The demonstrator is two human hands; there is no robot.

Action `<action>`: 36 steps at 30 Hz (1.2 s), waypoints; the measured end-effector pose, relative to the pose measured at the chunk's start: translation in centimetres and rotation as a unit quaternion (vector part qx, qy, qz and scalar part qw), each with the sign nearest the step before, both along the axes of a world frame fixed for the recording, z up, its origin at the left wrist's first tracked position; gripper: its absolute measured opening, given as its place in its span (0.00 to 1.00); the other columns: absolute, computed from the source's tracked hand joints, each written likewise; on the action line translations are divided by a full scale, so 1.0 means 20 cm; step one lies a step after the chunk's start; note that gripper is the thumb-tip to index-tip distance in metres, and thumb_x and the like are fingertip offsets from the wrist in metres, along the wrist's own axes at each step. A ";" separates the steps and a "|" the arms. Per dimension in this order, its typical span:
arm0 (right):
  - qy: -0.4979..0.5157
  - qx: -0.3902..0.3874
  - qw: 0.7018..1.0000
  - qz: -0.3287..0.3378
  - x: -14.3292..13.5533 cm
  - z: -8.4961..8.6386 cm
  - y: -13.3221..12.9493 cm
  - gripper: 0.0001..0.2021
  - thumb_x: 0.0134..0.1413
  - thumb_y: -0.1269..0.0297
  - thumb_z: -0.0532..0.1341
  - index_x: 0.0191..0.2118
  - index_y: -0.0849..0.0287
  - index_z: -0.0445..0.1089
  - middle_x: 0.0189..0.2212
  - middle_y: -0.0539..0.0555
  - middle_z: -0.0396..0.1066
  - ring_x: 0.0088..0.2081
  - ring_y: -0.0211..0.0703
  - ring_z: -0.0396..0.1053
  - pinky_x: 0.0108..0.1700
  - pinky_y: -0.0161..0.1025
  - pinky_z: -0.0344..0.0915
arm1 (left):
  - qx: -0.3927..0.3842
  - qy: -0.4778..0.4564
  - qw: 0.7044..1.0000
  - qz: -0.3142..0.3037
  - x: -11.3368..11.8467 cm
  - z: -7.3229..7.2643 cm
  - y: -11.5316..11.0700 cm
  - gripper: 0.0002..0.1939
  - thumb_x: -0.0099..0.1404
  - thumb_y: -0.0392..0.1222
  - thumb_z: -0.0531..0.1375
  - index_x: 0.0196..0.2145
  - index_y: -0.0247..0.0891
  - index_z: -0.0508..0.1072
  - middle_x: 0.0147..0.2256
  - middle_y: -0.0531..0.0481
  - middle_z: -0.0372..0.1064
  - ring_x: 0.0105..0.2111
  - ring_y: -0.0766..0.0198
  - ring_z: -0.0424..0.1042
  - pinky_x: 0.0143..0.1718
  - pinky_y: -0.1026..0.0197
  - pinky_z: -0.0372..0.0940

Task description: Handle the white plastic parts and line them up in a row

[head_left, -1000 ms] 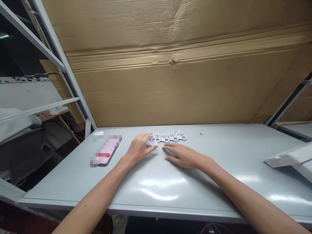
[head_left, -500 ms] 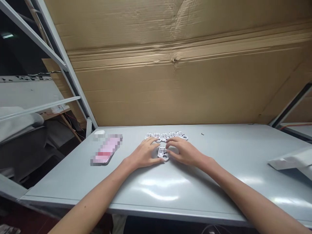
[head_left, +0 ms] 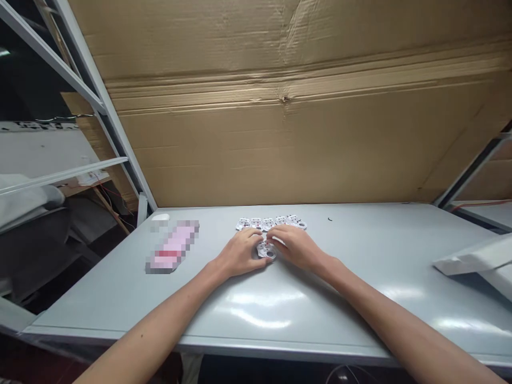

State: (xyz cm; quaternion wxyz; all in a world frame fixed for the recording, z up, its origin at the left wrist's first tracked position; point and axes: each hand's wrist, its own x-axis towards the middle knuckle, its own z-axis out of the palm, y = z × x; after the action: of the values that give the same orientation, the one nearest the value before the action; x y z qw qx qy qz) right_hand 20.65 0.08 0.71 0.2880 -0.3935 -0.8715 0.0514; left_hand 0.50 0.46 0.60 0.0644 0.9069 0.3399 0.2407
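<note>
A small white plastic part with a round ring [head_left: 266,250] lies on the grey table in front of me. My left hand [head_left: 242,253] grips it from the left, with the thumb along its near edge and the fingers bent beyond it. Over its far right edge is my right hand [head_left: 294,246], fingers curled and fingertips close together; whether they pinch something small is hidden. Just beyond both hands runs a row of several similar white parts [head_left: 268,223], some with small dark bits sticking up.
A pixelated pink phone-shaped item [head_left: 176,245] lies to the left, a small white object [head_left: 160,217] behind it. One tiny black piece [head_left: 330,219] rests right of the row. White folded material [head_left: 476,258] is at the far right. Cardboard [head_left: 280,154] walls the back.
My right hand has shifted slightly left and now covers more of the part's far edge. The part has turned a little between my hands. The view has shifted slightly.
</note>
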 end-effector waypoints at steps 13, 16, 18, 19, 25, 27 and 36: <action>0.626 -0.480 0.610 -0.080 0.09 0.08 0.08 0.14 0.55 0.84 0.53 0.40 0.60 0.69 0.40 0.56 0.74 0.41 0.35 0.75 0.45 0.30 0.73 | -0.001 0.015 1.000 0.005 -0.02 0.00 0.02 0.16 0.62 0.51 0.65 0.42 0.38 0.74 0.50 0.41 0.70 0.52 0.50 0.69 0.53 0.51 0.65; 0.643 -0.484 0.587 -0.090 0.10 0.06 0.10 0.15 0.51 0.85 0.52 0.36 0.59 0.67 0.42 0.58 0.74 0.47 0.38 0.75 0.49 0.34 0.73 | -0.005 0.014 1.000 0.006 -0.02 0.00 0.01 0.17 0.62 0.51 0.65 0.43 0.37 0.74 0.50 0.40 0.70 0.52 0.50 0.68 0.54 0.50 0.64; 0.632 -0.478 0.602 -0.096 0.10 0.04 0.12 0.10 0.55 0.80 0.52 0.33 0.58 0.65 0.42 0.60 0.74 0.50 0.42 0.74 0.52 0.39 0.73 | -0.002 0.017 1.000 0.004 -0.02 0.00 0.01 0.17 0.62 0.50 0.64 0.45 0.37 0.74 0.50 0.39 0.70 0.53 0.49 0.68 0.54 0.50 0.64; 0.619 -0.472 0.620 -0.095 0.10 0.03 0.12 0.09 0.58 0.76 0.52 0.31 0.57 0.64 0.43 0.60 0.74 0.51 0.44 0.73 0.53 0.41 0.73 | 0.002 0.019 1.000 0.000 -0.02 0.00 0.00 0.17 0.63 0.49 0.63 0.46 0.37 0.73 0.51 0.39 0.69 0.53 0.49 0.68 0.55 0.50 0.64; 0.540 -0.362 0.753 -0.099 0.14 0.00 0.16 0.06 0.61 0.61 0.55 0.35 0.55 0.67 0.42 0.61 0.76 0.51 0.49 0.73 0.53 0.47 0.72 | 0.000 0.025 1.000 -0.019 0.00 -0.02 -0.01 0.26 0.61 0.46 0.63 0.55 0.36 0.68 0.54 0.39 0.67 0.56 0.47 0.65 0.58 0.49 0.62; 0.535 -0.312 0.774 -0.133 0.18 0.02 0.17 0.08 0.60 0.58 0.56 0.36 0.56 0.69 0.42 0.61 0.76 0.49 0.49 0.74 0.51 0.46 0.73 | -0.014 0.025 1.000 -0.008 0.00 -0.01 -0.01 0.24 0.61 0.48 0.64 0.53 0.37 0.69 0.54 0.39 0.68 0.55 0.48 0.66 0.57 0.49 0.63; 0.095 -0.067 0.921 -0.372 0.36 -0.06 0.22 0.14 0.59 0.65 0.54 0.42 0.59 0.77 0.44 0.60 0.78 0.46 0.55 0.74 0.45 0.47 0.67 | 0.016 -0.010 0.999 0.042 -0.08 0.02 0.08 0.22 0.57 0.51 0.68 0.45 0.36 0.71 0.55 0.38 0.66 0.57 0.47 0.64 0.59 0.47 0.61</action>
State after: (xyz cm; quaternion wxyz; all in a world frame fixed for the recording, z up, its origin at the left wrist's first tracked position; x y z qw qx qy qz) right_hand 27.91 4.40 -0.42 0.3412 -0.7007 -0.6256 0.0358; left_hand -1.03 2.02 1.08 0.0430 0.8902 0.3735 0.2574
